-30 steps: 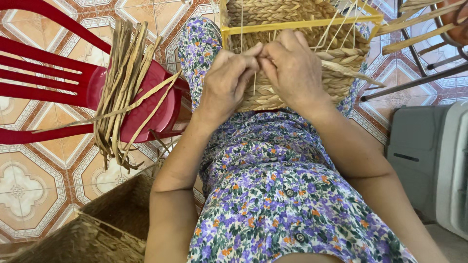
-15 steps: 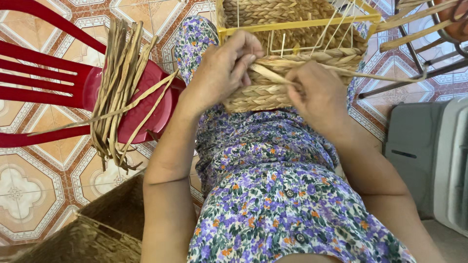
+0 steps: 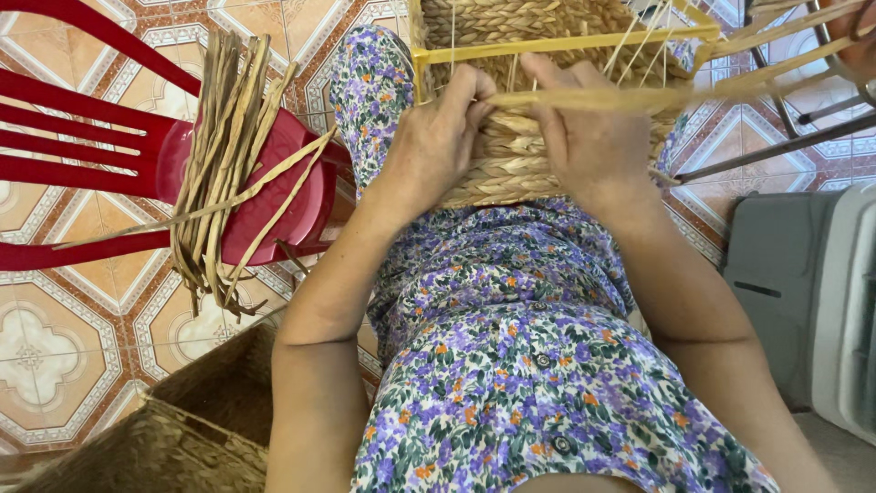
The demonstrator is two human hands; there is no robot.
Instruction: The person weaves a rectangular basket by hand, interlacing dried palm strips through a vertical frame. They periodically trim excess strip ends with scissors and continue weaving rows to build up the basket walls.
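Left hand: closed, pinching a strand against the woven basket.
Right hand: fingers curled on basket wall, just beside left.
Basket: on lap, under both hands.
Fibre bundle: on red chair, well left.

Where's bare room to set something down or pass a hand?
Free: the tiled floor below the red chair, left of the finished basket. Crowded: the lap, where left hand and right hand press the woven basket; straw bundle covers the chair seat.
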